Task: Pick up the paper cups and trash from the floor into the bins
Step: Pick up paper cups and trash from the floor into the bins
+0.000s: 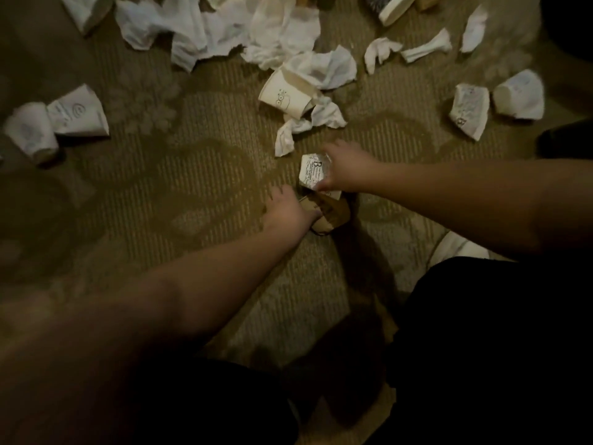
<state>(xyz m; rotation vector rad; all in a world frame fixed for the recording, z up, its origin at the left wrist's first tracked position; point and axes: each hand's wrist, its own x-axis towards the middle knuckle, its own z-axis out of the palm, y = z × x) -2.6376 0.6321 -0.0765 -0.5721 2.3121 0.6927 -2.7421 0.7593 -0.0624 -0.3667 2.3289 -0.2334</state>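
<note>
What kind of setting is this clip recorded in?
Probably an indoor carpeted room, dimly lit. A tan ribbed carpet covers the floor, strewn with crushed paper cups and crumpled white tissues. No furniture or bin is clearly in view.

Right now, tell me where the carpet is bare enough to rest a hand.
Bare carpet lies between the two crushed cups at far left and the left hand. Crowded: the tissue pile along the top, and around the printed cup above the right hand.
</note>
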